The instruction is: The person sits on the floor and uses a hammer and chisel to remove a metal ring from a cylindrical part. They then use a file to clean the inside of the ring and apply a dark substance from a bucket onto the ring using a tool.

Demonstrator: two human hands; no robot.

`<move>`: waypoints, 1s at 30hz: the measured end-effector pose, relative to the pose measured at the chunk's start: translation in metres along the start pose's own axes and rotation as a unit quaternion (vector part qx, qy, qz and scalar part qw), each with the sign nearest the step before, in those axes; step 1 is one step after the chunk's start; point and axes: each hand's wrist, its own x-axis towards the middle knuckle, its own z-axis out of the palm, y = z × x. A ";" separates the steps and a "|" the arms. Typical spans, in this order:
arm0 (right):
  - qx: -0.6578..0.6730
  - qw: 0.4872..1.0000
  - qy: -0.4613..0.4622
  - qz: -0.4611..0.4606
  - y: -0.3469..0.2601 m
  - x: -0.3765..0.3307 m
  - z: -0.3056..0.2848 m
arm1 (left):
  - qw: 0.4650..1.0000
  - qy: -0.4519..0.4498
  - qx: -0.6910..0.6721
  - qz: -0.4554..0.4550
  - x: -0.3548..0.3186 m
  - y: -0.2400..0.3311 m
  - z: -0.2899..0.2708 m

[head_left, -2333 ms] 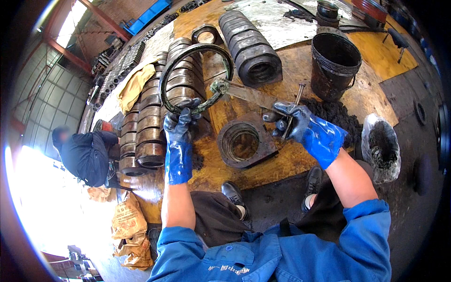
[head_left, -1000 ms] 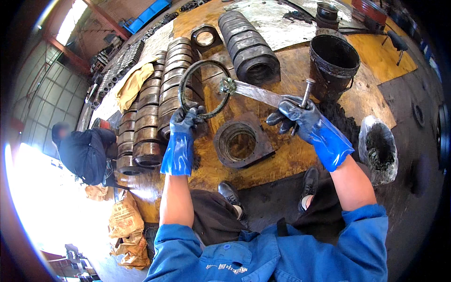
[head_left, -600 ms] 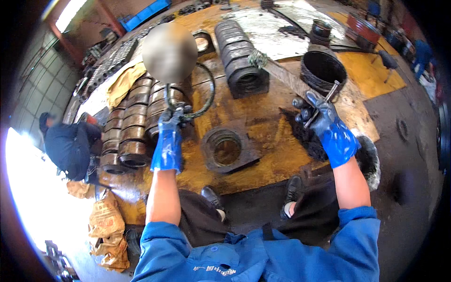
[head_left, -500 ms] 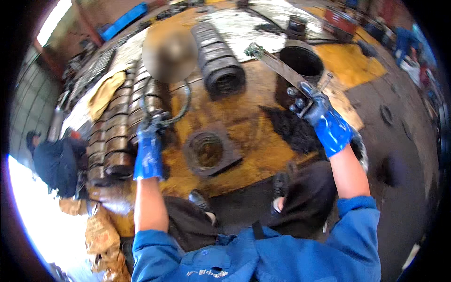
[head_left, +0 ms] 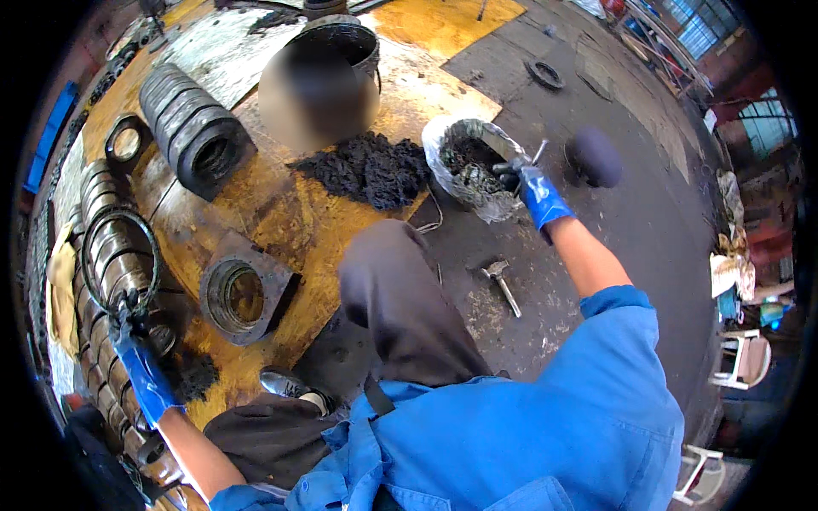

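In a blue glove, my left hand (head_left: 136, 358) is closed on a thin dark ring (head_left: 156, 255), held up above a row of stacked metal rings (head_left: 119, 260) at the left. My right hand (head_left: 532, 192), also gloved, reaches over a plastic-lined bucket (head_left: 439, 162) holding dark, greasy stuff. A metal rod (head_left: 539, 152) sticks up from that closed hand; the tool's other end is hidden at the bucket. Between my hands, a squared block with a round bore (head_left: 285, 298) lies on the stained board (head_left: 281, 204). Beside the bucket sits a black shaggy heap (head_left: 375, 175).
A hammer (head_left: 503, 285) lies on the dark floor near my knee. Farther off stand a large dark bucket (head_left: 362, 43), partly blurred, and a row of black rings (head_left: 192, 119). A dark round object (head_left: 594, 157) is right of the lined bucket. White chairs (head_left: 741, 358) stand far right.
My view has swung right. My right hand has gone from beside the large dark bucket to the lined bucket; the flat slat it held no longer shows. The left hand still holds the ring.
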 end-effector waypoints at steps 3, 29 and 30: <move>-0.154 0.984 0.046 -0.073 0.045 -0.009 -0.034 | 1.000 0.004 0.006 -0.008 -0.001 -0.002 -0.003; -0.814 0.561 -0.008 -0.153 0.089 -0.069 -0.151 | 0.999 0.014 -0.001 -0.031 -0.003 -0.007 0.007; -0.731 0.661 0.021 -0.171 0.089 -0.069 -0.152 | 0.999 0.012 0.000 -0.031 -0.004 -0.007 0.009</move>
